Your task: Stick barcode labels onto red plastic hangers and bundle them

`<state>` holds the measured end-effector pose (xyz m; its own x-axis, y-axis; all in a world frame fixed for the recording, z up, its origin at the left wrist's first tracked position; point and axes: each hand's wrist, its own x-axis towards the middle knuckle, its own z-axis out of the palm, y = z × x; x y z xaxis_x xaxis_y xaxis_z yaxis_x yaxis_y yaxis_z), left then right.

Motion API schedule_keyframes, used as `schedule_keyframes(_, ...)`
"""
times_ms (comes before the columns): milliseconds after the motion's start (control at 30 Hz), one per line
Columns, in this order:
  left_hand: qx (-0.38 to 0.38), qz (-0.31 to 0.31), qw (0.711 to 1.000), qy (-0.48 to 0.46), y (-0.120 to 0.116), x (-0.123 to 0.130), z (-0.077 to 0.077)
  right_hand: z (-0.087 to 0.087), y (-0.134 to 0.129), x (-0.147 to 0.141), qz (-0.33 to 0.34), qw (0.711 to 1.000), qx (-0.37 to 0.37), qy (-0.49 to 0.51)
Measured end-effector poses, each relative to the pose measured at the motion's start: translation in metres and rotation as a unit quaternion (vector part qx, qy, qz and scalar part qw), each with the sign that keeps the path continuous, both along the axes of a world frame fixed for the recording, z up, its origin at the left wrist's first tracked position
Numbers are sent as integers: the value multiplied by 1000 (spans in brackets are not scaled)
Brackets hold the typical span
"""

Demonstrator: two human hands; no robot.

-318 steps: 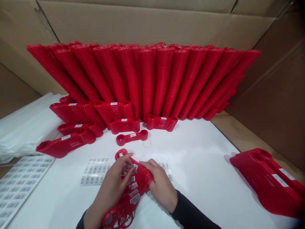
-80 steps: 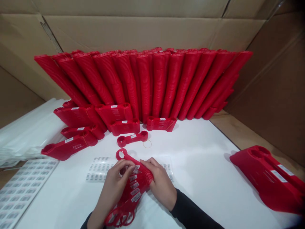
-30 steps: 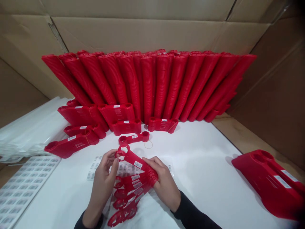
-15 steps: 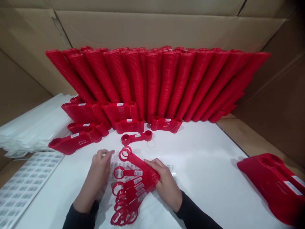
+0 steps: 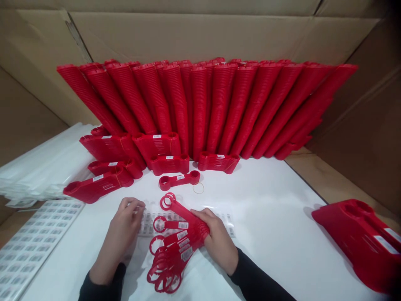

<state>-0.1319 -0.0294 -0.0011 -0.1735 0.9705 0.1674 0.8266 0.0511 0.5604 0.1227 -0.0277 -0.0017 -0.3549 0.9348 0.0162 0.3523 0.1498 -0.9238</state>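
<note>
My right hand (image 5: 217, 236) grips one end of a fanned bunch of red plastic pieces (image 5: 181, 238), thumb on top. Their ringed ends spread to the left, and several carry white barcode labels. Under the bunch lies a sheet of barcode labels (image 5: 230, 221) on the white table. At that sheet's left end is my left hand (image 5: 127, 221), its fingers bent and pinched together; whatever lies between the fingertips is too small to make out.
Behind stand tall red stacks (image 5: 199, 113). Smaller banded stacks (image 5: 171, 164) and a rubber band (image 5: 198, 188) lie before them. Plastic bags (image 5: 46, 163) and label sheets (image 5: 37, 246) are left, more red stacks (image 5: 354, 238) right.
My left hand has moved slightly left, away from the red pieces. The fanned bunch in my right hand has shifted a little, with its upper rings moving right.
</note>
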Motion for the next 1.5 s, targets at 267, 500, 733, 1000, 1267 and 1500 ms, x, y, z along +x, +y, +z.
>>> schedule_keyframes(267, -84, -85, 963, -242, -8, 43, 34, 4, -2, -2, -4, 1000, 1, -19)
schedule_keyframes(500, -79, -126, 971, -186, -12, 84, 29, 3, -3, -1, 5, 1000, 16, -8)
schedule_keyframes(733, -68, -117, 977, -165, -10, 83, 24, 7, -5, -2, 6, 1000, 19, -21)
schedule_keyframes(1000, -59, -114, 981, -146, -10, 86, 21, 11, -7, -2, 12, 1000, 13, -18)
schedule_keyframes(1267, -11, -140, 988, -60, -12, 91, 14, 11, -8, -2, 19, 1000, 14, -9)
schedule_keyframes(1500, 6, -113, 994, 6, -11, 91, 7, 9, -11, -3, 29, 999, 16, -8)
